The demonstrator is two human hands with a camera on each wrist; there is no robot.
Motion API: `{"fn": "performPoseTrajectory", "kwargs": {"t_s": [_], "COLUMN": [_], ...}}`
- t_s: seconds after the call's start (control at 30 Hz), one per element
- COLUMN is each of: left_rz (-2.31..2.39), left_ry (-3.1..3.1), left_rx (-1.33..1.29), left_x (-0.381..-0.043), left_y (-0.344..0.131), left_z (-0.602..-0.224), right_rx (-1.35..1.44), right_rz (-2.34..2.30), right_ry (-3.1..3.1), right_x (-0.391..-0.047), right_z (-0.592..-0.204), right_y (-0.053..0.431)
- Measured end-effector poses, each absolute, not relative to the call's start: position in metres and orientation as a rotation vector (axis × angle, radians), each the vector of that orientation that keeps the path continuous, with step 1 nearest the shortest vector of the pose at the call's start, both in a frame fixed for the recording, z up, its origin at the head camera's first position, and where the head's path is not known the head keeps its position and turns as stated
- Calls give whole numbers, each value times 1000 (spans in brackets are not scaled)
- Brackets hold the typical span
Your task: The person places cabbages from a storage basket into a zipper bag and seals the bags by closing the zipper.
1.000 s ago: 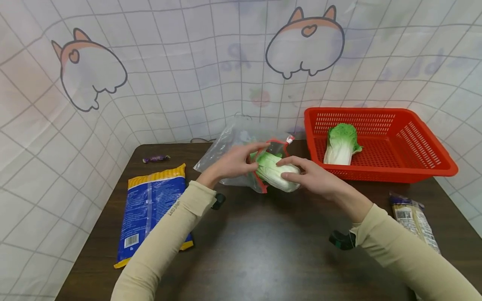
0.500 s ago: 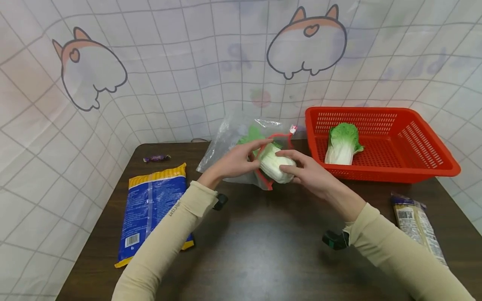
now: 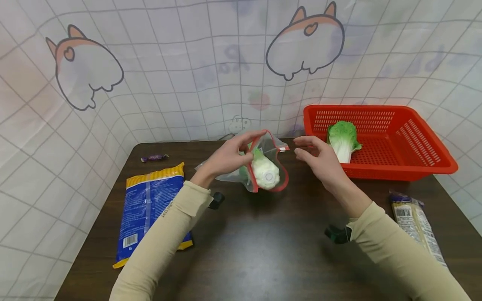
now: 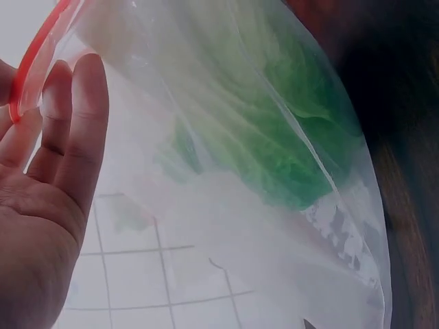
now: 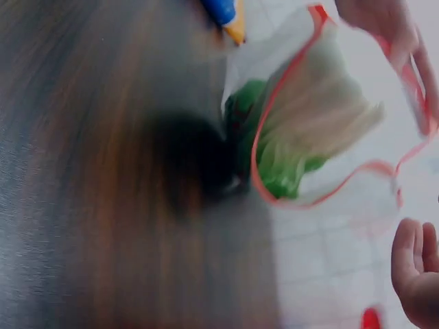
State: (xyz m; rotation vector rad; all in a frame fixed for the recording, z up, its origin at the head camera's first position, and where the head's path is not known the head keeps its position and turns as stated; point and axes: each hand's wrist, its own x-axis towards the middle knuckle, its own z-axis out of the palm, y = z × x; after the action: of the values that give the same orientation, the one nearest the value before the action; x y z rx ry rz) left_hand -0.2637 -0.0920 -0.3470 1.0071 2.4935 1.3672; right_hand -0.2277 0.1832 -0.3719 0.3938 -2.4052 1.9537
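Note:
A clear zip bag with a red rim holds a napa cabbage, its white base facing the bag's mouth. My left hand pinches the red rim on its left side, and the left wrist view shows that rim between thumb and fingers. Leafy green parts of the cabbage show through the plastic there. To the right of the mouth, my right hand is held apart from the bag with nothing in it, fingers loosely bent. A white slider sits on the rim, between the hands.
A red basket with another napa cabbage stands at the back right. On the left lie a blue and yellow packet and a purple-wrapped candy. Another packet lies right, beside my right sleeve.
The cabbage has gone deeper into the bag, its base now turned toward me. My right hand has let go of it and moved right. My left hand still holds the rim.

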Motion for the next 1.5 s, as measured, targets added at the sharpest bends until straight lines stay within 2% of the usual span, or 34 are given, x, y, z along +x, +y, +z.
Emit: {"fn": "performPoseTrajectory", "kwargs": {"t_s": [0.17,0.4,0.83,1.2,1.5], "left_rz": [1315,1285,1366,1628,1844], "left_ry": [2522,2543,2438,2347,2432], "left_rx": [1025,1012,1112,1105,1040], "left_x": [-264,-263,-261,-251,-203], "left_y": [-89,-88,-97,-123,-135], "left_z": [-348,-347,-344,-331,-343], "right_rx": [149,310,262,363,450], "right_rz": [2487,2344,2505,2546,2521], "right_ry": [-2140,-2353,-2331,-2005,-1863], "right_x": [-232,-225,-236,-250,-250], "right_z": [-383,-376,-373,-323,-290], "right_y": [196,186,164,158,147]}}
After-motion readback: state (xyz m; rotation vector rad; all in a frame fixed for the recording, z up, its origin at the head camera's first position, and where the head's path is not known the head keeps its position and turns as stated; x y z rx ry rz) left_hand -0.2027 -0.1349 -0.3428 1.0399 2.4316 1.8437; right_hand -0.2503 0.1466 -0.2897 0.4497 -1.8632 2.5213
